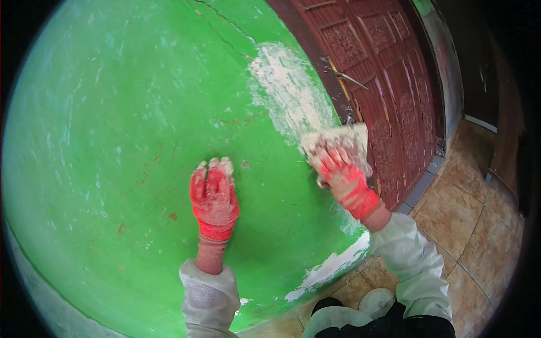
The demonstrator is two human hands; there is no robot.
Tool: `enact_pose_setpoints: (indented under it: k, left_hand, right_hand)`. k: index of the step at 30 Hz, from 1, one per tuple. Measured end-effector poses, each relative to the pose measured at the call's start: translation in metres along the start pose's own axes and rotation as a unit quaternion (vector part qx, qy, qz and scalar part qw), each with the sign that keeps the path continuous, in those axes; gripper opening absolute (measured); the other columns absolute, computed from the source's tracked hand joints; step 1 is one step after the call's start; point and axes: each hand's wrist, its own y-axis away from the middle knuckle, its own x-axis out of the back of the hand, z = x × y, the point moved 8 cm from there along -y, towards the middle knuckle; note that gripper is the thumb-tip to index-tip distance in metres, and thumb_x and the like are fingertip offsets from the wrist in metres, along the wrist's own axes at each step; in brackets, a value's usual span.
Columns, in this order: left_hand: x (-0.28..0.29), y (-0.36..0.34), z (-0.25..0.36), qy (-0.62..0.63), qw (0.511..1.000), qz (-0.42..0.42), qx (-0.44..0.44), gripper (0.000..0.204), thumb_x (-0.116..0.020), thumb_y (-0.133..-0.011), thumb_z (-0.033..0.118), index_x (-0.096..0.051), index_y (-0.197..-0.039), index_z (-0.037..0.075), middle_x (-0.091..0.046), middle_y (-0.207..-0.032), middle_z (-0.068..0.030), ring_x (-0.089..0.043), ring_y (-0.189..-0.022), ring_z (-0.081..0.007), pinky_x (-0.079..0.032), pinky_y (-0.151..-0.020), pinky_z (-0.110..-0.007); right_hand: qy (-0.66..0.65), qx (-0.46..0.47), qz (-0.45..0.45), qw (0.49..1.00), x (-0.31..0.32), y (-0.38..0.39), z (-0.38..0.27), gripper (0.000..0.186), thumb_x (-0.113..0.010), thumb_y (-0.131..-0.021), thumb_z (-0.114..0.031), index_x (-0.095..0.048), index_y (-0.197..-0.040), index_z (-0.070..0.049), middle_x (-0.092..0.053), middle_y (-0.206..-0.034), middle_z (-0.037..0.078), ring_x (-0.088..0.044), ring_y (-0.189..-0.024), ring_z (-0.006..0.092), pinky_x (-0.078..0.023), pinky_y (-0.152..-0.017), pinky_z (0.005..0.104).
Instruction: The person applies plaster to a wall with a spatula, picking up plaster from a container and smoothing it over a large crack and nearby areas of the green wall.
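Holds the left hand (215,197) flat, seemingly empty, fingers together, at the green wall (141,129); cannot tell if touching. Grips a broad, paste-smeared scraper (358,136) in the right hand (345,180), up and right of the left, blade overlapping the wall's edge and the door frame (304,31). Just above the right hand, white filler (290,84); farther up, thin cracks (231,22). Right of the right hand, a carved brown door (389,107). Could smear paste onto the frame by letting the blade overrun the edge, or gouge the filler by digging a corner in.
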Motion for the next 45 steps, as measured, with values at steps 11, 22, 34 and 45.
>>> enact_pose_setpoints:
  k: [11,22,34,45]
  left_hand:
    - [0.001,0.042,0.004,0.078,0.991,0.067,-0.084,0.024,-0.062,-0.079,0.006,-0.064,-0.102,0.012,-0.064,-0.092,-0.0060,-0.060,-0.091,-0.0234,-0.047,-0.082,-0.037]
    - [-0.071,0.234,0.238,0.512,0.818,-0.258,-0.043,0.012,-0.068,-0.070,0.011,-0.066,-0.082,0.015,-0.063,-0.083,-0.0049,-0.059,-0.079,-0.0215,-0.048,-0.071,-0.034]
    - [-0.044,0.549,0.503,0.640,0.537,-0.548,0.046,0.033,-0.052,-0.089,0.031,-0.061,-0.113,0.011,-0.060,-0.113,-0.0130,-0.053,-0.109,-0.0300,-0.039,-0.096,-0.038]
    - [-0.098,0.592,0.424,0.493,0.637,-0.455,0.380,0.034,-0.053,-0.089,0.025,-0.056,-0.118,0.008,-0.060,-0.112,-0.0151,-0.056,-0.103,-0.0318,-0.042,-0.091,-0.040]
  right_hand:
    - [-0.304,-0.521,-0.080,0.794,0.053,0.243,0.040,0.039,-0.054,-0.077,-0.013,-0.061,-0.116,-0.016,-0.064,-0.077,0.016,-0.064,-0.071,0.0259,-0.049,-0.065,0.0375]
    - [-0.216,-0.571,-0.446,0.654,-0.005,0.546,0.039,0.032,-0.057,-0.079,-0.035,-0.064,-0.089,-0.006,-0.065,-0.082,0.020,-0.064,-0.077,0.0311,-0.048,-0.066,0.0390]
    - [-0.135,-0.365,-0.554,0.736,-0.038,0.635,-0.004,0.028,-0.057,-0.081,-0.028,-0.062,-0.093,-0.004,-0.064,-0.083,0.017,-0.062,-0.075,0.0277,-0.048,-0.068,0.0373]
    - [-0.208,-0.627,-0.507,0.554,0.000,0.625,-0.024,0.028,-0.062,-0.078,-0.021,-0.063,-0.101,-0.004,-0.065,-0.080,0.004,-0.059,-0.070,0.0136,-0.048,-0.064,0.0325]
